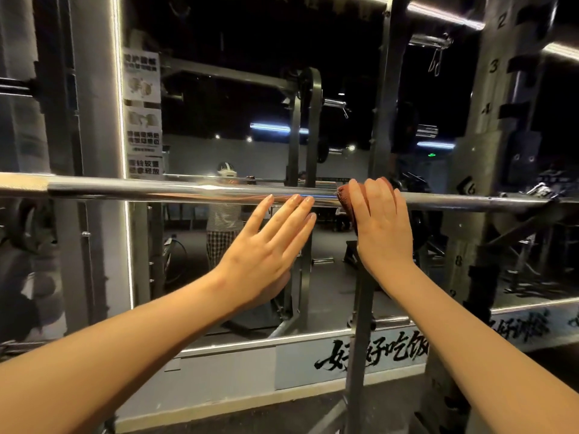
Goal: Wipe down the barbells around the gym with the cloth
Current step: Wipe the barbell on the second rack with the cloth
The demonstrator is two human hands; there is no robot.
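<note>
A: Largest first. Rack upright (498,126), numbered, beyond and to the right of the right hand. Mirror (250,120) straight ahead past both hands.

B: Noted. Task item?

A: Barbell (156,190), chrome, running level across the view, long axis left to right, crosswise to both forearms. At fingertip height, directly ahead of both hands. Right end seated on the rack near that upright; left end out of frame.

B: Hands, by contact?

A: Right hand (380,220) on the bar, fingers together and curled over the top, pressing the cloth (344,198) against the shaft. Cloth reddish-brown, bunched under the palm, only its left edge showing. Left hand (266,245) flat, fingers extended and slightly spread, holding nothing; fingertips at the bar's lower edge, touching or just short, cannot tell which.

B: Nearer hand for wiping?

A: Right, already on the shaft with the cloth. Left just beside it, toward the bar's middle.

B: Judgement on the stroke?

A: Travel along the long axis only. Long bare stretch lying left of the cloth, short stretch right toward the rack. Left hand in the leftward path; likely to need shifting aside or steadying the bar.
</note>
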